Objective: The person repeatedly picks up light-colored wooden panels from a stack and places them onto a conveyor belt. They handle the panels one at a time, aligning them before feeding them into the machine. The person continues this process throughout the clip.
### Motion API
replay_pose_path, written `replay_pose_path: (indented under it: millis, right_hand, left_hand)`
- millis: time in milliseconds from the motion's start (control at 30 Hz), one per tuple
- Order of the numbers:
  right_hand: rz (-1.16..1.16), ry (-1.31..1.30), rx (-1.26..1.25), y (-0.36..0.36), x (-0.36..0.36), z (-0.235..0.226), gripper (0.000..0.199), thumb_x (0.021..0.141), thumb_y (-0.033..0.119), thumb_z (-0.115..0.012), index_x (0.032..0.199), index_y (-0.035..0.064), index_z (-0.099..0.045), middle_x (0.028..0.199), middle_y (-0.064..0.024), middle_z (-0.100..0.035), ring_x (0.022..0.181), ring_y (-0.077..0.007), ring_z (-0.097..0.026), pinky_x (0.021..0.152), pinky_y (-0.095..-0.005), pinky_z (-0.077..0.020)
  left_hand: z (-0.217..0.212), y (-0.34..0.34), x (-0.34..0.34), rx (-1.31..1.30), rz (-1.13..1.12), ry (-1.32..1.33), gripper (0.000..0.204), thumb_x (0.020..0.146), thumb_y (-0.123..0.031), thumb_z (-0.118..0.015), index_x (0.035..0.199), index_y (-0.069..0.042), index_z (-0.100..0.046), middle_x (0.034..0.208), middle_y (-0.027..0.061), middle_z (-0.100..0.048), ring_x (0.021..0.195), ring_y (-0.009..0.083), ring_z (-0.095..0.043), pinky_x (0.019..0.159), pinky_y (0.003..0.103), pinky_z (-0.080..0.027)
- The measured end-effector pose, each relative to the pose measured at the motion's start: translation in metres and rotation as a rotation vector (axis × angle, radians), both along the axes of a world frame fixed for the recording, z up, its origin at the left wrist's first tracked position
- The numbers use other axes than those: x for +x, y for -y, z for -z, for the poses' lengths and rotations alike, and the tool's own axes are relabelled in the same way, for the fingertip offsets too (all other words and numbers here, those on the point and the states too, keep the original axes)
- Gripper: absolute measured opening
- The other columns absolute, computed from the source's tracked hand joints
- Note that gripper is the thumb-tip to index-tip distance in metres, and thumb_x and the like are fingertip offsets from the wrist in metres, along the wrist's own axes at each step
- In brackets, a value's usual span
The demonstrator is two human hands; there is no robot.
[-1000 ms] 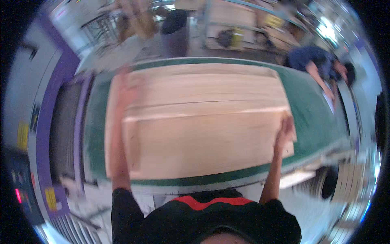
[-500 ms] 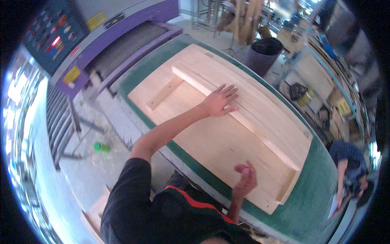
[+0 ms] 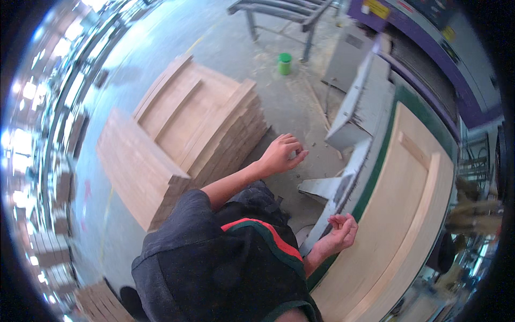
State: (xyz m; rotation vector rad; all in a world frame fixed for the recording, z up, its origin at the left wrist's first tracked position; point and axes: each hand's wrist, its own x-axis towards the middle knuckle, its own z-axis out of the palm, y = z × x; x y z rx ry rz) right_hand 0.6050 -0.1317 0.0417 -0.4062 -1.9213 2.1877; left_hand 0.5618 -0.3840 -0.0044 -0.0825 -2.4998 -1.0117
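My left hand (image 3: 281, 154) hovers empty over the concrete floor, fingers loosely spread, just right of a stack of framed wooden panels (image 3: 182, 129) standing on the floor. My right hand (image 3: 339, 234) is also empty, palm up with fingers half curled. It sits at the near edge of a green-topped table (image 3: 375, 182). A pale wooden panel with raised rails (image 3: 413, 214) lies flat on that table, close to my right hand but apart from it.
A grey metal guard (image 3: 359, 107) juts out from the table's end toward the floor. A purple machine (image 3: 429, 48) stands beyond it. On the floor are a small green container (image 3: 284, 63) and sawdust. A metal frame (image 3: 284, 11) stands at the top. More wood stacks (image 3: 102, 300) line the left side.
My view has swung left, away from the table toward the floor stack. My left hand has come off the panel on the table and now hangs over the floor.
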Motion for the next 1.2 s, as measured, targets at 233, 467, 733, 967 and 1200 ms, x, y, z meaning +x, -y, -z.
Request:
replay_pose_path:
  millis: [233,467,733,967,1200]
  right_hand:
    - [-0.731,0.281,0.005,0.131,-0.032,0.068,0.031,0.094,0.022,-0.053,0.113,-0.0029,-0.055,0.091,-0.0139,-0.063,0.076,-0.0191,-0.062,0.069,-0.0301,-0.0532]
    - [-1.469,0.981,-0.092,0.320,0.022,0.187,0.037,0.094,0.029,-0.055,0.114,-0.0016,-0.054,0.099,-0.0172,-0.065,0.088,-0.0235,-0.066,0.078,-0.0347,-0.0548]
    - [-1.263,1.931,-0.324,0.409,0.181,0.264,0.051,0.094,0.036,-0.054,0.127,-0.0014,-0.042,0.119,-0.0230,-0.054,0.109,-0.0315,-0.057,0.095,-0.0435,-0.0490]
    - [-1.076,2.009,-0.643,0.450,0.194,0.272,0.066,0.094,0.051,-0.044,0.132,-0.0032,-0.041,0.120,-0.0171,-0.053,0.111,-0.0288,-0.053,0.101,-0.0414,-0.0411]
    - [-0.950,2.125,-0.583,0.467,0.186,0.259,0.081,0.092,0.054,-0.045,0.132,-0.0140,-0.034,0.126,-0.0224,-0.049,0.119,-0.0303,-0.047,0.105,-0.0423,-0.0360]
  left_hand:
    - [0.039,0.113,0.102,0.071,-0.368,0.083,0.017,0.083,-0.018,-0.069,0.074,-0.005,-0.062,0.075,0.0091,-0.062,0.076,0.0273,-0.060,0.069,0.039,-0.047]
    - [0.079,0.240,0.207,0.257,-0.773,0.273,0.011,0.081,-0.010,-0.071,0.077,-0.003,-0.063,0.077,0.0118,-0.064,0.077,0.0279,-0.062,0.071,0.038,-0.049]
    - [0.114,0.360,0.334,-0.251,-1.400,0.593,0.050,0.079,-0.013,-0.069,0.124,0.000,-0.051,0.135,0.0220,-0.045,0.128,0.0392,-0.039,0.106,0.046,-0.034]
    - [0.158,0.373,0.359,-0.130,-1.407,0.582,0.060,0.082,-0.007,-0.060,0.138,0.000,-0.039,0.148,0.0233,-0.031,0.139,0.0381,-0.024,0.114,0.047,-0.021]
    - [0.156,0.370,0.353,-0.077,-1.452,0.608,0.058,0.082,-0.006,-0.059,0.137,-0.001,-0.041,0.148,0.0224,-0.032,0.139,0.0364,-0.026,0.114,0.046,-0.021]
